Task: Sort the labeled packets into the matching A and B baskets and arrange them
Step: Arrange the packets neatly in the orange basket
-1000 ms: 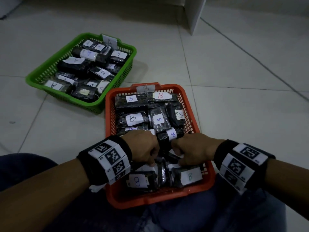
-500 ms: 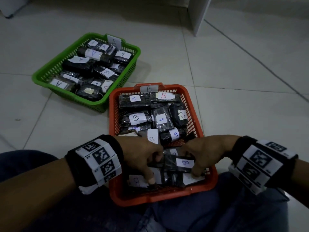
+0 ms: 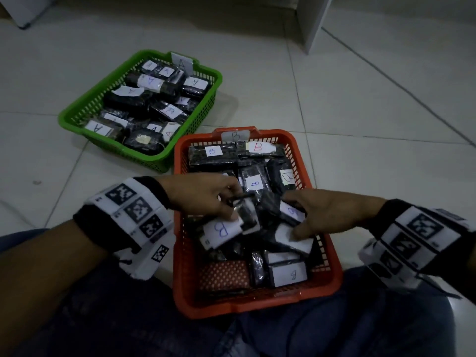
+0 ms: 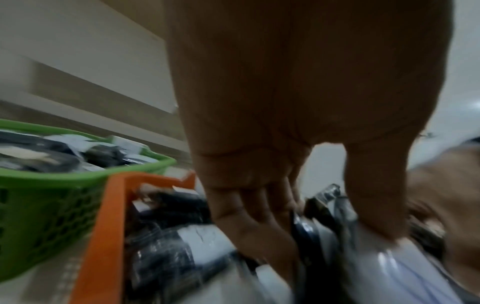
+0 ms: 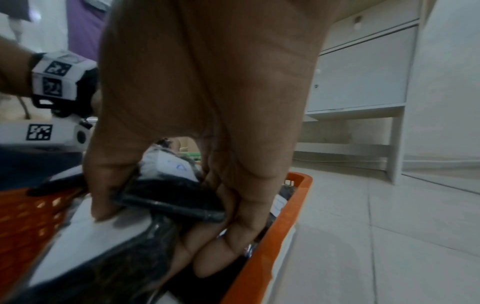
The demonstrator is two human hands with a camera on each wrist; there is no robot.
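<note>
Both hands in orange B basket (image 3: 325, 243). Left hand (image 3: 203, 195) pinches B packet (image 3: 222, 231), lifted over pile. Right hand (image 3: 327, 215) grips dark packet (image 5: 171, 195), thumb opposite fingers. Green A basket (image 3: 77, 117) beside, full.

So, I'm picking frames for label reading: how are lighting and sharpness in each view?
Head view: dim, but B labels in the orange basket are legible; the left hand is slightly smeared. Left wrist view: heavy motion blur, the green basket and packets streaked, no letters readable. Right wrist view: the right hand is fairly sharp, lower packets blurred.
</note>
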